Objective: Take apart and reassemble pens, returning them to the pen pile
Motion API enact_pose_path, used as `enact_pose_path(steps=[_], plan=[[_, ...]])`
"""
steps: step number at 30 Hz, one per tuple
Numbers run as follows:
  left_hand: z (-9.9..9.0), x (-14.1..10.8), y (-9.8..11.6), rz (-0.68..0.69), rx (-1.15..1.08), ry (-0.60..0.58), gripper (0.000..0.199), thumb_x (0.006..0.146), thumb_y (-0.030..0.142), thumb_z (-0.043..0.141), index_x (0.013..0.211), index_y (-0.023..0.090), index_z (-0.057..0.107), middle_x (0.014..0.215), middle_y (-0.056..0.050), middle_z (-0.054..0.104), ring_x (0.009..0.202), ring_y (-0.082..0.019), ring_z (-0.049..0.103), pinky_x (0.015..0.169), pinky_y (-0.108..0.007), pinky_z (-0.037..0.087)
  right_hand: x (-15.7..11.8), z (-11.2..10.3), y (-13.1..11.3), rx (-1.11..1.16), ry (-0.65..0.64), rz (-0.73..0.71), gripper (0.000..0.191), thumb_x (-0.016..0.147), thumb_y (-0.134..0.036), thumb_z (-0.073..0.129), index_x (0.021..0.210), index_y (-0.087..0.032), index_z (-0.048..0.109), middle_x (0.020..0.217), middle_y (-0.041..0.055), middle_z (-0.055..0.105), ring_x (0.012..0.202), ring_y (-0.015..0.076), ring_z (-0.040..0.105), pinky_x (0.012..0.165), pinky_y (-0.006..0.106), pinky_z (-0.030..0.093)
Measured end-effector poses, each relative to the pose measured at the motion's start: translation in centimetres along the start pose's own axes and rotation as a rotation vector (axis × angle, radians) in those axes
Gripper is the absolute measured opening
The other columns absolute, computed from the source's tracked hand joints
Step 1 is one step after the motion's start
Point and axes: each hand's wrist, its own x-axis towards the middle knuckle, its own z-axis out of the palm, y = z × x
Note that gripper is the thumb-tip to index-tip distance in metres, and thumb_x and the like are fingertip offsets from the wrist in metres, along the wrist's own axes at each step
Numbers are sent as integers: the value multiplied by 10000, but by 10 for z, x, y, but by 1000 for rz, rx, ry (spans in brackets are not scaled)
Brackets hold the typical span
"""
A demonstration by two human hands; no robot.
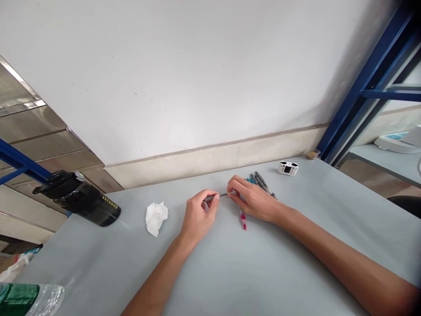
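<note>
My left hand is closed in a pinch around a dark pen, which lies nearly level above the table. A thin dark end of it reaches across to the fingertips of my right hand. These fingers are pinched around that end, where a small clear piece shows; its shape is mostly hidden. Just below my right hand a red-and-clear pen lies on the table, its upper part covered by the hand. Several dark and blue pens lie together behind my right wrist, partly hidden.
On the grey table are a crumpled white tissue, a black bottle and a white device with a small screen. A small clear cup stands at the back right corner. A green-labelled plastic bottle is at lower left.
</note>
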Motion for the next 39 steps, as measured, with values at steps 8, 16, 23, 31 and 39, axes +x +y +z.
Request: enact_pose_path(steps=[8, 16, 23, 31, 39], plan=[[0, 0, -2, -4, -9, -8, 187, 1036, 359, 636, 997, 243, 777, 953, -34, 796, 826, -187, 686, 685, -289, 497, -1, 2, 2, -25, -18, 8, 121, 1138, -315, 442, 1076, -254, 526, 1067, 66, 642, 742, 198, 606, 688, 346, 489], [1, -1, -2, -17, -7, -26, 185, 1038, 353, 634, 1005, 245, 780, 956, -28, 792, 818, -182, 669, 683, -287, 490, -2, 3, 5, -45, -38, 1, 125, 1142, -318, 437, 1079, -254, 525, 1088, 62, 644, 735, 194, 612, 672, 342, 470], [0, 0, -2, -10, 4, -30, 193, 1039, 363, 635, 1003, 239, 779, 956, -27, 791, 789, -173, 654, 678, -283, 488, -2, 4, 6, -34, -54, -4, 113, 1136, -300, 444, 1101, -248, 538, 1104, 68, 650, 724, 187, 624, 668, 332, 464], [1, -1, -2, 2, 4, -37, 160, 1022, 359, 671, 977, 239, 766, 957, -11, 794, 768, -153, 650, 650, -266, 476, -2, 5, 6, -45, -69, 0, 98, 1133, -294, 454, 1090, -245, 528, 1096, 61, 641, 702, 172, 601, 658, 326, 446], [1, -1, -2, 2, 13, -35, 174, 1025, 366, 663, 983, 237, 772, 961, -21, 799, 780, -162, 660, 661, -274, 488, -2, 4, 5, -43, -74, 3, 65, 1120, -264, 467, 1095, -246, 524, 1117, 63, 644, 703, 169, 596, 657, 328, 440]])
